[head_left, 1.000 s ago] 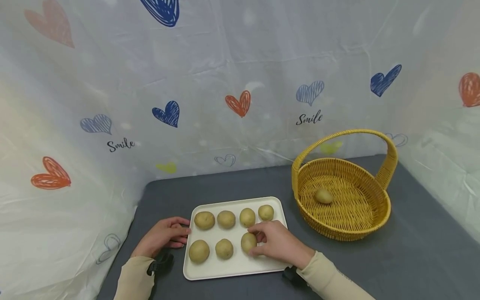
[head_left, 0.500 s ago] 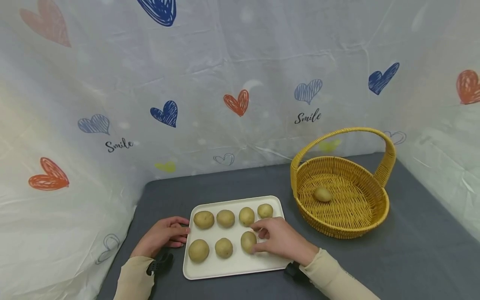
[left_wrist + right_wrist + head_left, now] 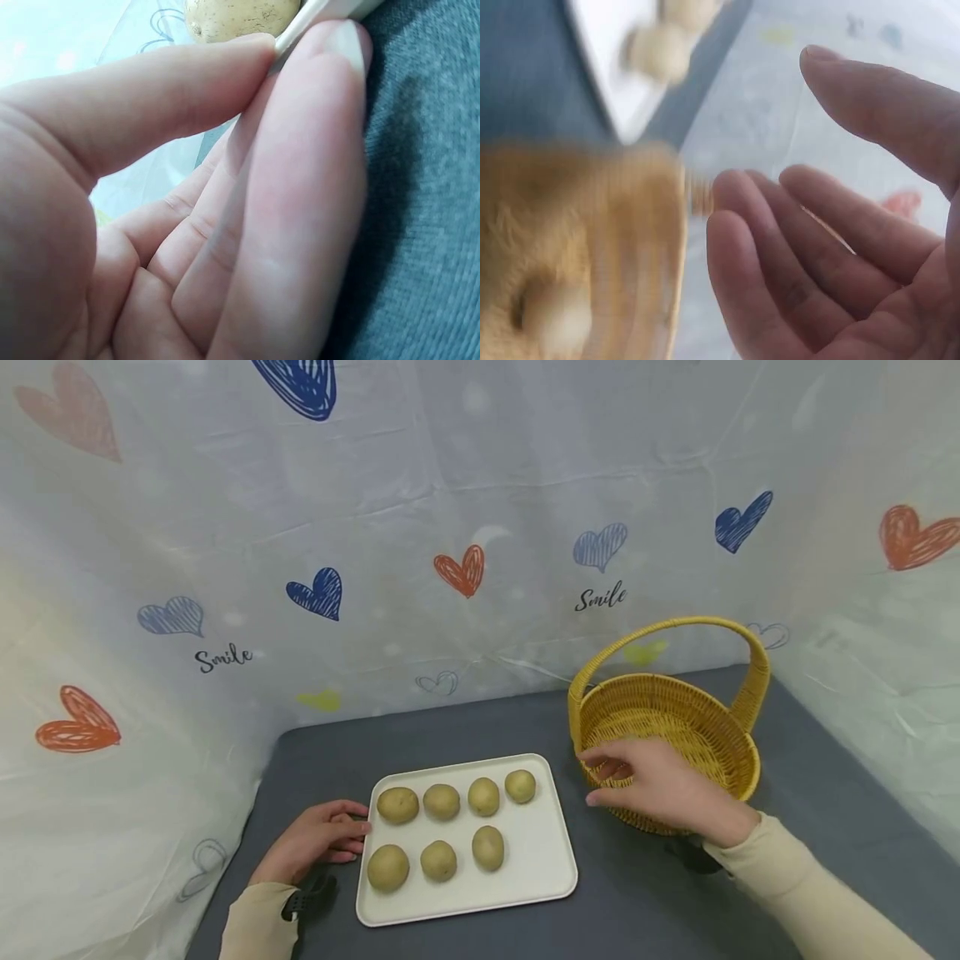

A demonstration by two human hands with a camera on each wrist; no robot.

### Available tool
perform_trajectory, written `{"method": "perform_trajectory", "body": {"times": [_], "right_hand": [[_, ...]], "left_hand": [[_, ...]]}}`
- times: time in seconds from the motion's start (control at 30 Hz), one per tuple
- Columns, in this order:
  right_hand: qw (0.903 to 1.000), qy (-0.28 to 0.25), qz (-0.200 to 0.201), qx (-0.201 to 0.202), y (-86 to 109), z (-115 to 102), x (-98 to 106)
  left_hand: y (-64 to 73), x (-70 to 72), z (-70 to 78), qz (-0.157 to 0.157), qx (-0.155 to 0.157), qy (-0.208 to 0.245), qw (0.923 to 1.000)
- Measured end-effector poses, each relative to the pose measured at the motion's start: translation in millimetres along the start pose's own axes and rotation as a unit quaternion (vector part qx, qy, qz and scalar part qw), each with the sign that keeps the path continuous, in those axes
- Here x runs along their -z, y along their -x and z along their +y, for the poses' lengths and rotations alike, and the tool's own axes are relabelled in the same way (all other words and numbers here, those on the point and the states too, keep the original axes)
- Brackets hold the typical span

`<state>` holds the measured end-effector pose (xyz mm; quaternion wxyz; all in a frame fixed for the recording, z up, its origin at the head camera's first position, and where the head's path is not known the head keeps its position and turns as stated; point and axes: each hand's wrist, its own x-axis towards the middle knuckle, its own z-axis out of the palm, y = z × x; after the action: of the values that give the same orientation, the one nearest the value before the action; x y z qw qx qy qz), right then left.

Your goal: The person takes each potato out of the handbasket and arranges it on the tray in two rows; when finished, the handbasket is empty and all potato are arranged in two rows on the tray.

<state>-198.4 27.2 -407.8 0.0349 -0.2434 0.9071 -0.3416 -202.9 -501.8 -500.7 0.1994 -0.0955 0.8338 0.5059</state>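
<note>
My left hand (image 3: pixel 311 841) pinches the left rim of a white tray (image 3: pixel 536 868) between thumb and finger, as the left wrist view shows up close. Two rows of potatoes lie on the tray, among them an oval potato (image 3: pixel 488 848) at the right end of the near row. Over the near left side of a yellow wicker basket (image 3: pixel 742 760) hovers my right hand (image 3: pixel 667 785), its fingers loosely bent and apart from the thumb, holding nothing. One potato (image 3: pixel 559 319) lies inside the basket in the blurred right wrist view; the right hand hides it from the head view.
A tall arched handle (image 3: pixel 675 625) rises over the basket. Both tray and basket stand on a dark grey cloth (image 3: pixel 600 893). Behind and at the sides hangs a pale sheet (image 3: pixel 390 485) printed with hearts.
My right hand has left the near-row potato and moved right and up to the basket, with nothing in it. That potato stays on the tray. The left hand keeps its place at the rim.
</note>
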Motion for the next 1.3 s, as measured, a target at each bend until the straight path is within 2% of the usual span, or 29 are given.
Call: {"method": "perform_trajectory", "body": {"times": [0.17, 0.3, 0.5, 0.77, 1.3], "right_hand": [[0.9990, -0.009, -0.011, -0.042, -5.8, 30, 39], [0.9964, -0.024, -0.029, -0.075, -15.1, 58, 53], [0.9925, -0.020, -0.051, -0.110, -29.0, 84, 53], [0.9925, 0.004, -0.079, -0.093, -42.5, 106, 45], [0.9919, 0.022, -0.089, -0.088, -49.2, 111, 36]], "left_hand": [[-0.8, 0.8, 1.9, 0.003, 0.007, 0.001, 1.0000], [-0.1, -0.3, 1.6, -0.002, 0.008, 0.000, 1.0000], [1.0, -1.7, 1.1, -0.001, 0.007, 0.005, 1.0000], [0.3, -0.7, -1.2, 0.001, 0.005, 0.002, 1.0000], [1.2, -1.1, 0.0, 0.006, 0.004, 0.003, 1.0000]]}}
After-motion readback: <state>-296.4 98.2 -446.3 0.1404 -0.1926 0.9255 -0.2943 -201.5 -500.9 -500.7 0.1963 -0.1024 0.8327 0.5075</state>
